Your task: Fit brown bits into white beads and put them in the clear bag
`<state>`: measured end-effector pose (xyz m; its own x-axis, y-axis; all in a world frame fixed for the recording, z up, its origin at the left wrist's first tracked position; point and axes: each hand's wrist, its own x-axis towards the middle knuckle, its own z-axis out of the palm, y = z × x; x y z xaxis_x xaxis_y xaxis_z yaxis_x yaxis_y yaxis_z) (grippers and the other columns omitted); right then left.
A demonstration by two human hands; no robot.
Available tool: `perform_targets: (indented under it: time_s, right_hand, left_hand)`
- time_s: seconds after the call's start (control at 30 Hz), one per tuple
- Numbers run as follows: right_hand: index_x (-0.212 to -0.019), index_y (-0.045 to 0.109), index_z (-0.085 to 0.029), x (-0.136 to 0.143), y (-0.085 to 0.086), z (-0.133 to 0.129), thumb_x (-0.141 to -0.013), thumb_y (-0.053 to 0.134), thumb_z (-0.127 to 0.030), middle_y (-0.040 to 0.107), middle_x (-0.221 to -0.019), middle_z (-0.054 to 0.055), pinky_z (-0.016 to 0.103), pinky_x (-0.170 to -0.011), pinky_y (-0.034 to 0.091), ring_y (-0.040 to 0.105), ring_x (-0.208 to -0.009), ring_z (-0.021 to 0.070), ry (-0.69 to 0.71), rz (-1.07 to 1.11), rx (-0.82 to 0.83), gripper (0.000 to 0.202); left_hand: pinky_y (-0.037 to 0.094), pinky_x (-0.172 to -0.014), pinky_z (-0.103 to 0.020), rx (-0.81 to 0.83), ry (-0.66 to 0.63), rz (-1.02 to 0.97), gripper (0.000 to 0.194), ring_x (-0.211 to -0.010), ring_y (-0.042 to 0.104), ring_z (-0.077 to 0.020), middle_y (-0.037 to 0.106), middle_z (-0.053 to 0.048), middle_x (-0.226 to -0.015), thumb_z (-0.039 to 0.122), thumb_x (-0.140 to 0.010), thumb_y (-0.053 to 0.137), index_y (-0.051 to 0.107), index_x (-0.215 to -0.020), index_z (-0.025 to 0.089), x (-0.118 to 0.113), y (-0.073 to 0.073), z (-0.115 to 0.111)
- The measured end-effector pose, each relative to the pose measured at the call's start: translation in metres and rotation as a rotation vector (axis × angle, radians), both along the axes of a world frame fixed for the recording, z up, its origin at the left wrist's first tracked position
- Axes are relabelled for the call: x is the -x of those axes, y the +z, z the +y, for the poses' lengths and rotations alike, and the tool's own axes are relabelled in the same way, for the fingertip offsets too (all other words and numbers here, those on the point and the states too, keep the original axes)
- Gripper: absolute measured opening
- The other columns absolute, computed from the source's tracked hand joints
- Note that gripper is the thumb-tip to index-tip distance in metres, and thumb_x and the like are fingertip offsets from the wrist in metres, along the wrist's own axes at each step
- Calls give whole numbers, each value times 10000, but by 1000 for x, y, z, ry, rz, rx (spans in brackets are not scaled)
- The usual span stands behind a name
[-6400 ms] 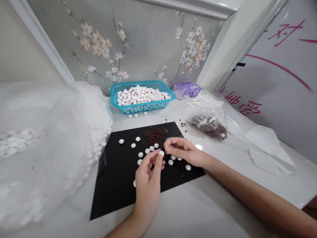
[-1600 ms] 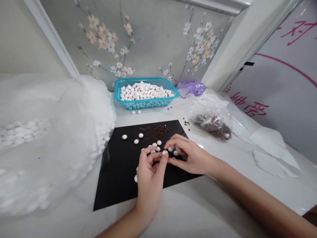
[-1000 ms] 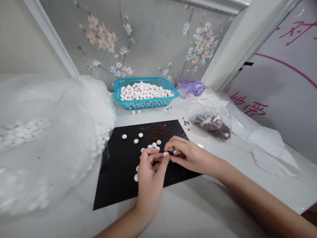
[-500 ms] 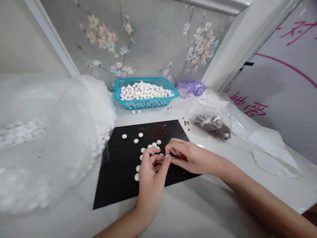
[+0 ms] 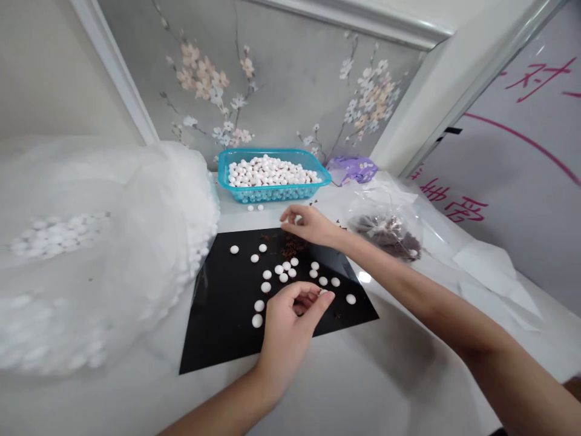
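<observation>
White bead [image 5: 324,292] pinched in left hand [image 5: 290,315], right hand [image 5: 311,224] near brown bits [image 5: 293,248], grip unclear

Around the mat [image 5: 222,327] on the desk [image 5: 318,387], a tray [image 5: 290,155] of balls [image 5: 267,172] lies at twelve o'clock, a packet [image 5: 356,169] at one, a bag [image 5: 385,227] at two, a sack [image 5: 140,257] at nine.

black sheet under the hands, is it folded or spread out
Spread out: the black sheet lies flat on the white table, white beads scattered over it; the left hand hides part.
</observation>
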<state>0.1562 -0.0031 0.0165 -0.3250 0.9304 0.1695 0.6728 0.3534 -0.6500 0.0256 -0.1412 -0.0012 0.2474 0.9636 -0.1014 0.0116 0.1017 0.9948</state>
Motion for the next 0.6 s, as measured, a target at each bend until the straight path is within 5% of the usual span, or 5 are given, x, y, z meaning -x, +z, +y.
perform_targets:
  time_s: [0.07, 0.23, 0.4, 0.6]
  right_hand:
    - [-966, 589, -120, 20, -6, 28, -796, 546, -215, 560, -681, -7, 222, -643, 407, 524, -642, 110, -62, -168, -125, 200]
    - [-935, 631, -118, 54, -13, 63, -777, 556, -189, 628, -731, 51, 252, -658, 396, 555, -696, 168, -50, -266, -140, 189]
    - [-784, 643, -138, 53, -11, 56, -771, 484, -87, 626, -730, 55, 250, -654, 383, 552, -701, 171, -34, -315, -165, 168]
    - [-993, 587, -129, 25, -6, 38, -789, 569, -271, 588, -905, 75, 266, -713, 391, 541, -814, 185, -77, -342, -228, 249]
  left_hand:
    - [432, -606, -239, -41, -27, 47, 221, -667, 552, -136, 625, -21, -716, 386, -749, 606, 633, -721, 168, 0, -1, 0]
    - [383, -535, -225, -109, -10, 197, 120, -543, 454, -97, 576, 11, -667, 293, -712, 631, 636, -754, 181, 1, -2, -1]
    - [338, -481, -200, -94, 18, 217, 77, -491, 400, -76, 470, 41, -619, 198, -691, 585, 604, -762, 176, 0, -4, -1]
    - [345, -527, -199, -144, 13, 211, 288, -555, 414, -89, 409, 48, -633, 96, -693, 467, 600, -927, 199, 1, -7, 0]
